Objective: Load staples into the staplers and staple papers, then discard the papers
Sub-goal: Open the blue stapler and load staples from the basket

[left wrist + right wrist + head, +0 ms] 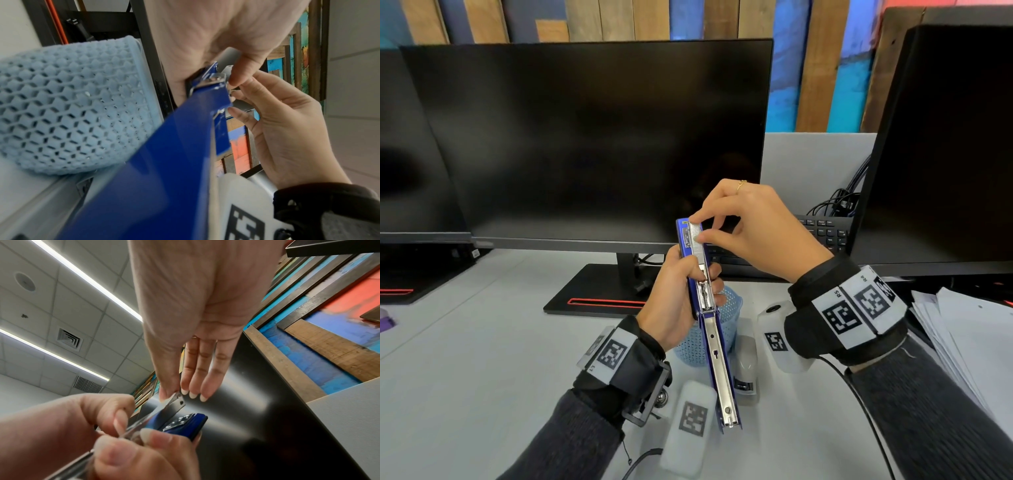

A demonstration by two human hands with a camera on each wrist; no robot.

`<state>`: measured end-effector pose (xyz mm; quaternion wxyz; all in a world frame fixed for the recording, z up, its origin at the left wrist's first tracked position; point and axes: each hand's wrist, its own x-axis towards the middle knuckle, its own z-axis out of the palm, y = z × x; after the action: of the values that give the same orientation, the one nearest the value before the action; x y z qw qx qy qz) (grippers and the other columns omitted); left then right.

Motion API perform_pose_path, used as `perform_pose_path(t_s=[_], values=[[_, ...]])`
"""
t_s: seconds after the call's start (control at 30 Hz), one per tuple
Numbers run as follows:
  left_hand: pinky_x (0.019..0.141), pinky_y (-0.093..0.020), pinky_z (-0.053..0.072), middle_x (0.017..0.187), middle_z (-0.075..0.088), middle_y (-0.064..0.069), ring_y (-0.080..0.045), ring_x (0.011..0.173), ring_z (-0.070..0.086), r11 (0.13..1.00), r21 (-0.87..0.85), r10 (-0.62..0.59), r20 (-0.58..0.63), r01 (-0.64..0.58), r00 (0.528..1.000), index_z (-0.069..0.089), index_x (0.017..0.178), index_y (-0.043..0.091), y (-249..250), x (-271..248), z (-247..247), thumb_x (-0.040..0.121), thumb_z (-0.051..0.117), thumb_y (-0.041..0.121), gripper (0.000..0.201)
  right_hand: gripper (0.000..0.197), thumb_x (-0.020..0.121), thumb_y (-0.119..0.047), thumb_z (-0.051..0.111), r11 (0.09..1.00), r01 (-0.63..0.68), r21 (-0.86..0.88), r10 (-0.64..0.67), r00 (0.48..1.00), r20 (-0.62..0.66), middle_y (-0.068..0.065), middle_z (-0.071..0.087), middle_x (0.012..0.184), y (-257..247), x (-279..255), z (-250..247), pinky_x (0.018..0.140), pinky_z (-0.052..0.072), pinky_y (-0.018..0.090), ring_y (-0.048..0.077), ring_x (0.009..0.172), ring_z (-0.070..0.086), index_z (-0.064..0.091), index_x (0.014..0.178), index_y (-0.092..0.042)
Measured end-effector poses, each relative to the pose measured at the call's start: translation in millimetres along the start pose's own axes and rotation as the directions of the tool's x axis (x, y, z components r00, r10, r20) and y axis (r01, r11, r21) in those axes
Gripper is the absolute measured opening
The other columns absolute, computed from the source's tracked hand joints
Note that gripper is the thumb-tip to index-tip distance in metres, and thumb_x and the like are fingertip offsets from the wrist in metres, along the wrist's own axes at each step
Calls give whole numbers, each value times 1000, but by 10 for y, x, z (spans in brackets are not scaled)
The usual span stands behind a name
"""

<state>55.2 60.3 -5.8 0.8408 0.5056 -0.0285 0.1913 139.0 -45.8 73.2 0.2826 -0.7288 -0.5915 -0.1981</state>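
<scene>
A left hand (677, 301) grips the opened blue stapler (709, 318) upright above the tabletop (482, 342) while the right hand (750, 222) pinches a strip of staples (697, 240) lengthwise along its upper channel.

From here the left hand (677, 301) covers the middle of the blue stapler (714, 346), so the join of magazine and base can't be read; the right hand (753, 222) hides the tip of the staple strip (695, 236) under its fingertips; the mesh cup (700, 339) is mostly behind stapler and hand; the grey stapler (746, 370) is half screened; the paper stack (962, 329) runs off the right edge; in the left wrist view the stapler's near end blurs.
</scene>
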Motion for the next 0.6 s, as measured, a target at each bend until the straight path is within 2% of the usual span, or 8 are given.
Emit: perform_pose_path(t_s=[0.07, 0.13, 0.23, 0.4, 0.5, 0.6], values=[[49, -26, 44, 70, 45, -6, -15, 56, 44, 1000, 11, 0, -9, 1, 1000, 38, 138, 23, -7, 9, -9, 67, 40, 2, 73, 24, 86, -27, 69, 1000, 2, -2, -2, 1000, 8, -4, 62, 106, 9, -2, 6, 67, 52, 19, 11, 82, 61, 73, 108, -19], [49, -27, 44, 71, 45, -6, -15, 56, 45, 1000, 17, 0, -15, 0, 1000, 36, 140, 21, -13, 12, -17, 67, 40, 2, 76, 25, 86, -27, 69, 1000, 2, -5, -2, 1000, 22, -3, 62, 107, 16, -6, 17, 69, 54, 21, 12, 83, 62, 73, 109, -18], [50, -27, 45, 72, 45, -7, -15, 55, 46, 1000, 3, 5, -15, -5, 1000, 41, 131, 22, -9, 14, -19, 66, 41, 2, 67, 27, 88, -28, 67, 1000, 17, -24, -16, 999, 40, -2, 63, 109, 29, -8, 15, 69, 53, 20, 14, 83, 63, 73, 113, -18], [52, -28, 43, 74, 43, -7, -15, 57, 45, 999, -17, 27, -31, -27, 999, 43, 109, 18, 23, 9, -26, 66, 41, 2, 46, 33, 93, -35, 59, 989, 66, -133, -53, 993, 104, -3, 62, 116, 49, -15, 33, 73, 52, 24, 9, 87, 59, 67, 122, -22], [51, -28, 44, 73, 43, -6, -15, 56, 46, 999, -37, 28, -43, -29, 999, 42, 107, 19, 37, 12, -42, 67, 42, 2, 44, 34, 94, -41, 53, 987, 104, -126, -92, 991, 98, -4, 65, 115, 71, -19, 69, 70, 47, 20, 8, 88, 60, 67, 121, -26], [52, -28, 44, 74, 43, -6, -15, 57, 46, 998, -50, 35, -51, -38, 998, 42, 110, 20, 41, 12, -52, 67, 42, 2, 46, 33, 94, -42, 53, 990, 119, -81, -113, 991, 76, -4, 66, 112, 91, -21, 71, 71, 52, 22, 9, 87, 62, 68, 119, -28]])
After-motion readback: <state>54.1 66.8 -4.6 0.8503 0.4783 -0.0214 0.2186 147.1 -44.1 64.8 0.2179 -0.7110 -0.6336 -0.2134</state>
